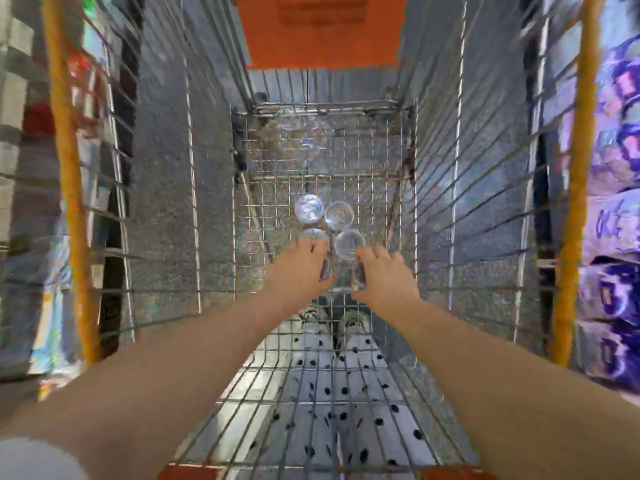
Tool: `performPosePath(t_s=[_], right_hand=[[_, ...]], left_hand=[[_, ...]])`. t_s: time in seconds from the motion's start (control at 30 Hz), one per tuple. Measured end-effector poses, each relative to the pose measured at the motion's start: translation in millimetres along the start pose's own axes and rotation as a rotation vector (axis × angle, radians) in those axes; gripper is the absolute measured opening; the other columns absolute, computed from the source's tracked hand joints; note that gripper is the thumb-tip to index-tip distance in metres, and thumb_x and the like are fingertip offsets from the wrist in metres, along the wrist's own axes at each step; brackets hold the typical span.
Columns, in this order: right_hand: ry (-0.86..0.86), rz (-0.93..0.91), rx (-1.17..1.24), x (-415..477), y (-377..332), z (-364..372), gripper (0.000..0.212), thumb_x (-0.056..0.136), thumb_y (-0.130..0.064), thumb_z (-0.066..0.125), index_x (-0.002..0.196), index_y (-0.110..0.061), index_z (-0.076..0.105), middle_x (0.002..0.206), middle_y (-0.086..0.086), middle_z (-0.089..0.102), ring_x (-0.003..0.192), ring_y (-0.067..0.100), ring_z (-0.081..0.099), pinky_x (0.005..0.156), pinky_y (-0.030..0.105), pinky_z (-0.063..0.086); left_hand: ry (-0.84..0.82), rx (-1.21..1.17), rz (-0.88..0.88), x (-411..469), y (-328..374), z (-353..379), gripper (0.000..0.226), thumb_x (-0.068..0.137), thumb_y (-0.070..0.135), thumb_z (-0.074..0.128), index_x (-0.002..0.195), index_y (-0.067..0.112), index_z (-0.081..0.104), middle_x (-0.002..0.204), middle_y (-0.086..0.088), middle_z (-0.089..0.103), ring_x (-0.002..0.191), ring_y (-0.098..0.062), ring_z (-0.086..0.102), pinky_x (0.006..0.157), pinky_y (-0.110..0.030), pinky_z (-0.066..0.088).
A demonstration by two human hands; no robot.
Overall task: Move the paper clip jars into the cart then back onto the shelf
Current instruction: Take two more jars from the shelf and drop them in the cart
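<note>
Jars (339, 213) clustered in cart (374, 161), nearest two inside curled fingers (306, 247)

Wire cart (346, 161) seen from above: floor formed of metal grid, walls of wire bars. Side rails (65, 168) coated in orange; orange panel (322, 29) fixed at far end. Four clear jars clustered upright at middle of floor. Far left jar (309, 208) and far right jar (339, 213) set side by side. Near left jar (313, 235) and near right jar (349, 242) placed just in front, partly hidden. Contact of near pair with floor not discernible.
</note>
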State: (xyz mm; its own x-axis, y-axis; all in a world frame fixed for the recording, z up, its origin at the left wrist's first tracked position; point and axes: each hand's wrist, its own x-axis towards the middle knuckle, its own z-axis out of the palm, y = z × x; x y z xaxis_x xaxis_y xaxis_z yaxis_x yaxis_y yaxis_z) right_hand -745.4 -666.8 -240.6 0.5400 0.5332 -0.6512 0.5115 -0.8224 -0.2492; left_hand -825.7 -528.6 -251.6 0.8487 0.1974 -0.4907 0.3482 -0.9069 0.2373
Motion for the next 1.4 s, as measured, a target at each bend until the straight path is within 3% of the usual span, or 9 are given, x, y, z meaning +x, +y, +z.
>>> performPosePath(t_s=[0.1, 0.2, 0.37, 0.53, 0.6, 0.73, 0.9, 1.13, 1.4], right_hand=[[-0.058, 0.022, -0.027, 11, -1, 27, 0.066, 0.085, -0.029, 0.067, 0.139, -0.017, 0.03, 0.134, 0.007, 0.041, 0.121, 0.03, 0.039, 0.097, 0.036, 0.038], [-0.041, 0.042, 0.015, 22, -3, 46, 0.062, 0.083, -0.023, 0.068, 0.134, -0.017, 0.034, 0.135, 0.006, 0.042, 0.121, 0.03, 0.039, 0.097, 0.037, 0.039], [-0.017, 0.043, 0.082, 33, -5, 60, 0.06, 0.079, -0.021, 0.071, 0.129, -0.017, 0.037, 0.135, 0.007, 0.042, 0.121, 0.03, 0.04, 0.099, 0.038, 0.04], [0.018, 0.073, 0.206, 27, -6, 57, 0.077, 0.075, -0.023, 0.076, 0.137, -0.018, 0.03, 0.136, 0.006, 0.037, 0.123, 0.026, 0.042, 0.101, 0.036, 0.039], [0.016, 0.084, 0.214, 22, -6, 50, 0.076, 0.076, -0.024, 0.076, 0.137, -0.019, 0.031, 0.136, 0.006, 0.037, 0.122, 0.025, 0.042, 0.101, 0.037, 0.04], [0.047, 0.092, 0.176, 11, -10, 25, 0.072, 0.079, -0.033, 0.071, 0.137, -0.018, 0.032, 0.133, 0.007, 0.037, 0.118, 0.023, 0.046, 0.1, 0.037, 0.043], [0.115, 0.053, 0.114, -9, -22, -35, 0.059, 0.084, -0.026, 0.067, 0.133, -0.015, 0.037, 0.128, 0.008, 0.042, 0.113, 0.026, 0.05, 0.092, 0.038, 0.046], [0.335, -0.062, 0.105, -51, -54, -137, 0.045, 0.085, -0.039, 0.062, 0.123, -0.019, 0.05, 0.121, 0.004, 0.056, 0.111, 0.024, 0.055, 0.09, 0.037, 0.045], [0.646, -0.266, 0.176, -131, -82, -258, 0.028, 0.086, -0.036, 0.063, 0.109, -0.022, 0.058, 0.109, -0.004, 0.062, 0.104, 0.017, 0.056, 0.091, 0.038, 0.043]], left_hand=[[-0.055, -0.021, -0.025, 2, -9, 34, 0.072, 0.085, 0.05, 0.059, 0.137, 0.015, 0.025, 0.133, -0.01, 0.037, 0.108, -0.028, 0.052, 0.08, -0.041, 0.053], [-0.099, -0.071, -0.073, 3, -15, 57, 0.06, 0.08, 0.049, 0.063, 0.124, 0.017, 0.038, 0.123, -0.007, 0.044, 0.113, -0.025, 0.047, 0.089, -0.043, 0.05], [-0.066, -0.107, -0.112, 11, -19, 69, 0.055, 0.08, 0.044, 0.066, 0.12, 0.018, 0.039, 0.125, -0.007, 0.039, 0.117, -0.025, 0.042, 0.093, -0.042, 0.049], [-0.108, -0.18, -0.141, 11, -14, 62, 0.077, 0.075, 0.048, 0.068, 0.135, 0.024, 0.026, 0.132, -0.009, 0.031, 0.12, -0.026, 0.04, 0.1, -0.043, 0.043], [-0.117, -0.19, -0.138, 8, -11, 52, 0.076, 0.075, 0.046, 0.069, 0.134, 0.024, 0.027, 0.129, -0.009, 0.033, 0.117, -0.026, 0.043, 0.099, -0.042, 0.043], [-0.05, -0.161, -0.069, -3, -9, 19, 0.059, 0.079, 0.041, 0.067, 0.125, 0.02, 0.037, 0.121, -0.008, 0.041, 0.112, -0.022, 0.041, 0.098, -0.038, 0.042], [0.079, 0.048, 0.035, -12, 3, -44, 0.053, 0.085, 0.041, 0.058, 0.128, 0.016, 0.04, 0.12, -0.006, 0.048, 0.107, -0.023, 0.048, 0.09, -0.038, 0.047], [0.268, -0.063, 0.168, -38, 26, -161, 0.047, 0.088, 0.033, 0.052, 0.13, 0.015, 0.042, 0.117, -0.007, 0.049, 0.112, -0.025, 0.047, 0.089, -0.035, 0.041], [0.557, -0.037, 0.318, -88, 47, -293, 0.041, 0.093, 0.032, 0.049, 0.129, 0.013, 0.045, 0.117, -0.005, 0.052, 0.107, -0.022, 0.05, 0.085, -0.031, 0.04]])
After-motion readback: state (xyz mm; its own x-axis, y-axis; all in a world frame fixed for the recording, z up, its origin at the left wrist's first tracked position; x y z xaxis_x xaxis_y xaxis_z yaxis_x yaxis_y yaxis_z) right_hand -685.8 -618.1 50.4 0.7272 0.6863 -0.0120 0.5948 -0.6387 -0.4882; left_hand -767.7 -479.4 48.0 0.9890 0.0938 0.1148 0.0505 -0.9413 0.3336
